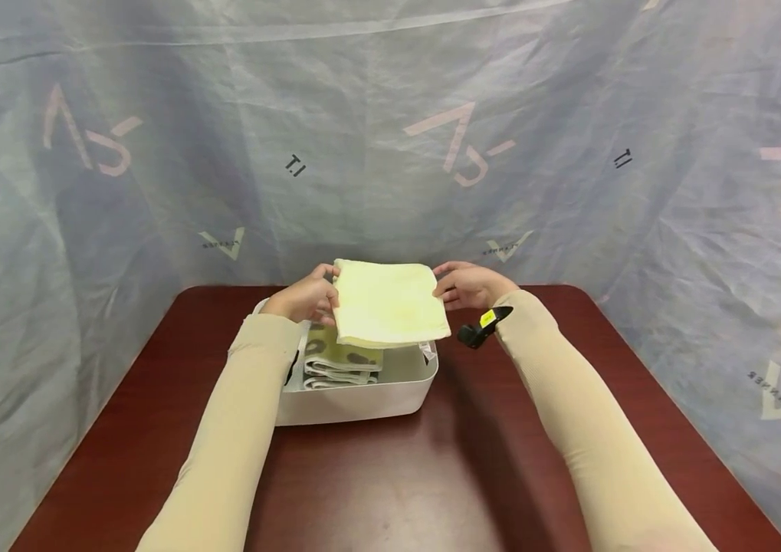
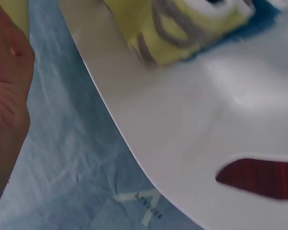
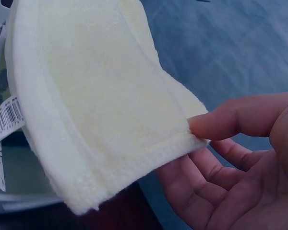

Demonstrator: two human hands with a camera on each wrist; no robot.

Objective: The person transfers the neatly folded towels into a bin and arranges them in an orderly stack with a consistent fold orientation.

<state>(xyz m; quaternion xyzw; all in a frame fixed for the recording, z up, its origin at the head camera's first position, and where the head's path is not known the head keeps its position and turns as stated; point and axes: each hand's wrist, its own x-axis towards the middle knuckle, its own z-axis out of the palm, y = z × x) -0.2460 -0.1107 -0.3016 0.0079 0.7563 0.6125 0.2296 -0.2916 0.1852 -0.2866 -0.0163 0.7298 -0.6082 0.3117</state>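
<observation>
A folded pale yellow towel is held up level above a white bin. My left hand pinches its left edge, thumb toward me. At the opposite edge, my right hand pinches the towel between thumb and fingers; the right wrist view shows this grip on the towel's corner closely. A white label with a barcode hangs beneath it. Inside the bin lies a stack of folded patterned towels, yellow-green with grey marks, partly covered by the held towel. In the left wrist view only part of my left hand shows.
The bin stands on a reddish-brown table and has a handle slot in its wall. A grey printed sheet hangs behind the table and along its sides. A black wrist device sits on my right sleeve.
</observation>
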